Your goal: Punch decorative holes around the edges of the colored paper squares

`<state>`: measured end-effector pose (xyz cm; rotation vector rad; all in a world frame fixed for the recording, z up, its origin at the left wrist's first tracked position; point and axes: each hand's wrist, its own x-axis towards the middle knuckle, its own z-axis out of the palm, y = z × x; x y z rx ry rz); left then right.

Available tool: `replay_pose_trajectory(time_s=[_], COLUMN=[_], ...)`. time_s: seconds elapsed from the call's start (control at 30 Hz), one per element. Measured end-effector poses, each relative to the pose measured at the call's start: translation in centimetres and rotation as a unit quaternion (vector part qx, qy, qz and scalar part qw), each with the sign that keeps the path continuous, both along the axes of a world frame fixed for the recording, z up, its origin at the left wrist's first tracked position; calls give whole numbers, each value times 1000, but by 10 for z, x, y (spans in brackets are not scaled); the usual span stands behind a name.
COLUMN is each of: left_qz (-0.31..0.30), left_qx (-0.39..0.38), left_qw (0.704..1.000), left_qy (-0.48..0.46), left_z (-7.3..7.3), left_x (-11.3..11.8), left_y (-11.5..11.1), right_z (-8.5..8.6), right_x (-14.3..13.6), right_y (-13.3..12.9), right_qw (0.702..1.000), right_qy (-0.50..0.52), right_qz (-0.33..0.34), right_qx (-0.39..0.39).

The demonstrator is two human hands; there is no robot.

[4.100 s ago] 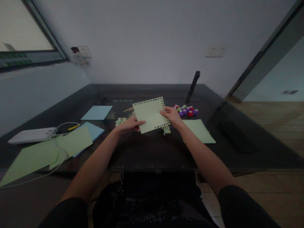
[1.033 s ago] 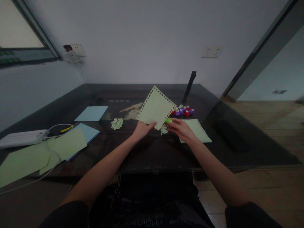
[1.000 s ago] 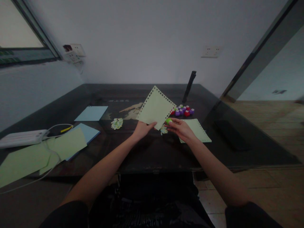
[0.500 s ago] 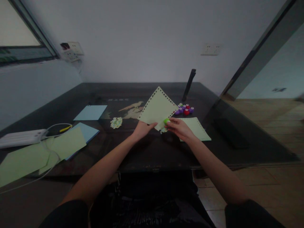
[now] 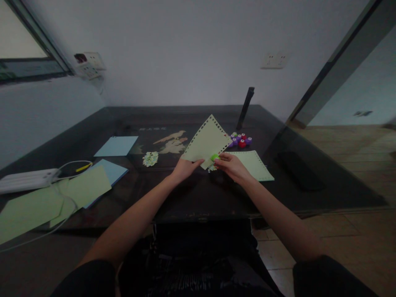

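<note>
A pale green sheet of paper [image 5: 206, 141] is held up over the table, turned corner upward, with rows of small punched shapes along its edges. My left hand [image 5: 186, 168] grips its lower left side, thumb on the front. In my right hand [image 5: 232, 166] is a small bright green craft punch [image 5: 214, 157], set at the sheet's lower right edge. Beneath the right hand lies a second green sheet [image 5: 256, 166], also punched along its edges. Small cut-out bits [image 5: 212, 168] show partly below the held sheet, and a pile of paper cut-outs [image 5: 150, 159] sits farther left.
Several purple and red punches [image 5: 241, 141] cluster behind my right hand. A black upright stick-like object [image 5: 246, 108] stands behind them. Leftward lie a blue sheet [image 5: 116, 146], green sheets [image 5: 89, 185] and a white power strip [image 5: 27, 180] with a cable. A dark flat object [image 5: 301, 171] lies right.
The green punch has shifted slightly left along the lower right edge of the held sheet. The sheet's top corner has tipped a little to the right. The whole view has shifted slightly.
</note>
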<state>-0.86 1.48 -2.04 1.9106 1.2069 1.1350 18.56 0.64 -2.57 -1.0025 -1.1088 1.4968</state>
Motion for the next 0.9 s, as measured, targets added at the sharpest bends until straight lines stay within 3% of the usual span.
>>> replay_pose_trajectory(time_s=[0.23, 0.57, 0.9], left_qz=[5, 0, -9], left_qx=[28, 84, 68], left_qw=[1000, 995, 997], left_qy=[-10, 56, 39], left_z=[-1, -11, -8], left_x=[0, -3, -2], left_y=[-1, 6, 4], right_z=[2, 4, 6], right_x=[-2, -2, -2], right_y=[-2, -3, -4], right_qw=[1000, 1000, 1000], right_qy=[6, -4, -15], right_qz=[-17, -21, -18], right_qx=[-20, -21, -9])
